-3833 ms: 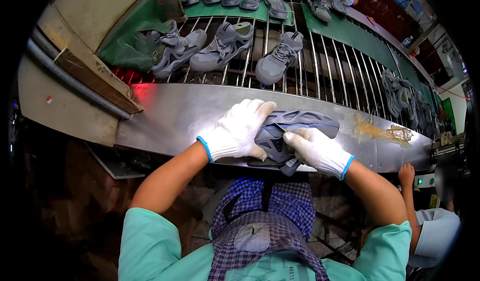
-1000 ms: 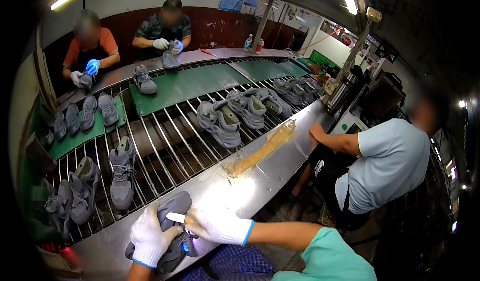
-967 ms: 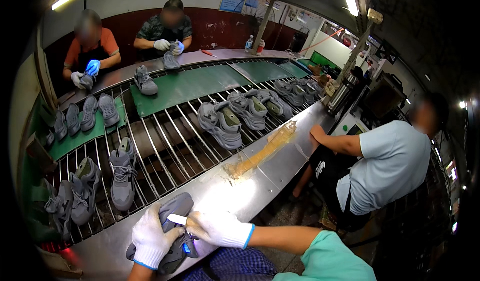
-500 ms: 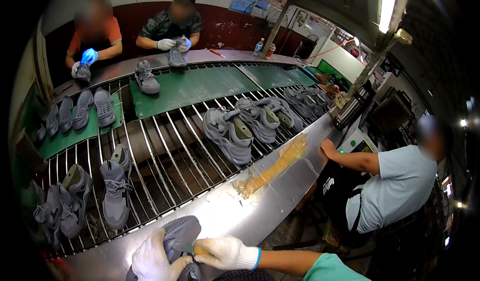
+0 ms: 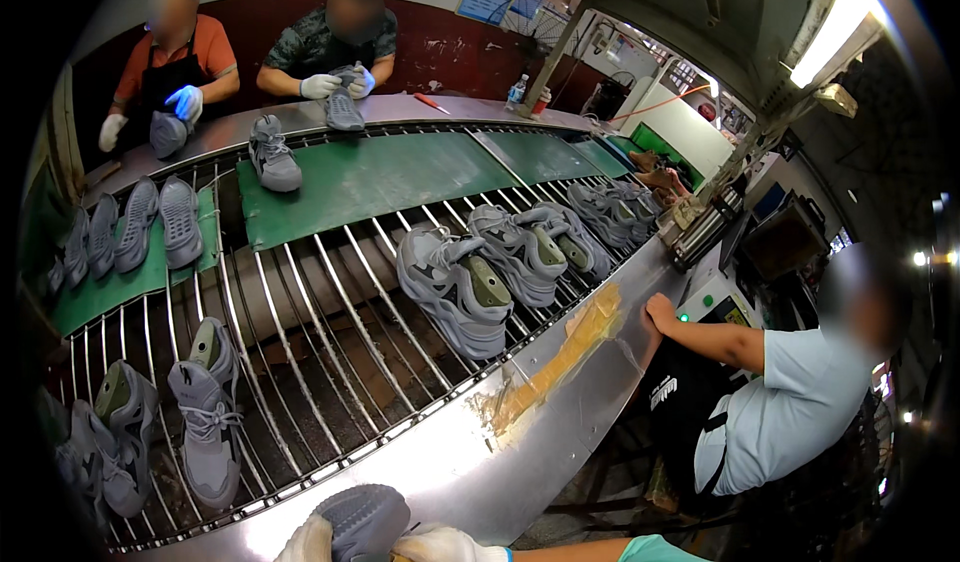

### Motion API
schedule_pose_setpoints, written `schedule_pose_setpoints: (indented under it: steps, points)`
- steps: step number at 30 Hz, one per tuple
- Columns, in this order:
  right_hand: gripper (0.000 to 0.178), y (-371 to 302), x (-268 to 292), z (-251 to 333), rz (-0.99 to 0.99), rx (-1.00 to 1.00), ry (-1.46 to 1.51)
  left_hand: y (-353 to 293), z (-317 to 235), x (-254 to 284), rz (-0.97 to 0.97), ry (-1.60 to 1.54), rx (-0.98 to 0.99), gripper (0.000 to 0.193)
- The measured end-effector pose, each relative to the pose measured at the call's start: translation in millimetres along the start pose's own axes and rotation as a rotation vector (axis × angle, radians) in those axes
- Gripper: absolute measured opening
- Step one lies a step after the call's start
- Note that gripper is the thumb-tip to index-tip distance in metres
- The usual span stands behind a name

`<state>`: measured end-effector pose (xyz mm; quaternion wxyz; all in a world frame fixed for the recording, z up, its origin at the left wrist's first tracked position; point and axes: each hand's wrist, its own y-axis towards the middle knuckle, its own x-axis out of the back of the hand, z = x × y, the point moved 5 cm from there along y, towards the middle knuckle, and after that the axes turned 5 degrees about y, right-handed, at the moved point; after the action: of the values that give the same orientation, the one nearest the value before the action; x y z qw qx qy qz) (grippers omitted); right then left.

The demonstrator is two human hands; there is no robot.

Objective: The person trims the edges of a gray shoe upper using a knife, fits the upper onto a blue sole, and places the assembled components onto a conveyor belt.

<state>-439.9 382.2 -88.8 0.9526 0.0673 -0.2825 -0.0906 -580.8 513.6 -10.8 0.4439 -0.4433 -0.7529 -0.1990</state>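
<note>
At the lower edge, my left hand [image 5: 306, 542], in a whitish work glove, is closed on a grey sneaker [image 5: 362, 518] whose ridged sole faces up. My right hand [image 5: 447, 544], in a white knit glove with a blue cuff edge, sits closed against the sneaker's right side. A sliver of yellowish handle shows at its fingers; the earlier picture shows this as a small tool with a flat blade. The frame edge cuts off the blade and most of my fingers.
A metal ledge [image 5: 440, 477] with yellow tape [image 5: 560, 357] borders a roller conveyor [image 5: 330, 312]. Grey sneakers [image 5: 455, 292] stand on it and on green mats [image 5: 390, 177]. Two gloved people handle shoes across it. A seated person [image 5: 790, 392] is at the right.
My hands and the sneaker sit lower in the picture, and the tool's blade has gone out of view. Across the conveyor, the person in orange has taken one hand off a shoe.
</note>
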Motion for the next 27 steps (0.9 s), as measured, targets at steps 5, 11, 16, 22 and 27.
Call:
schedule_pose_setpoints:
  steps: [5,11,16,22,27]
  points:
    - [0.043,-2,2,-4,0.06,-0.056,0.021,1,1,-5,-0.166,0.183,-0.16,0.089]
    - [0.043,-6,0,-8,0.073,-0.087,0.087,-3,0,-10,-0.134,0.155,-0.115,0.083]
    - [0.042,-4,-1,-11,0.073,-0.063,0.038,-4,-5,-7,-0.166,0.113,-0.141,0.093]
    - [0.039,-15,-5,-20,0.084,-0.194,0.104,-10,-10,-10,-0.216,0.19,-0.171,0.082]
    - [0.052,-28,-16,-34,-0.095,-0.048,-0.042,-35,-17,-15,-0.305,0.187,-0.141,0.073]
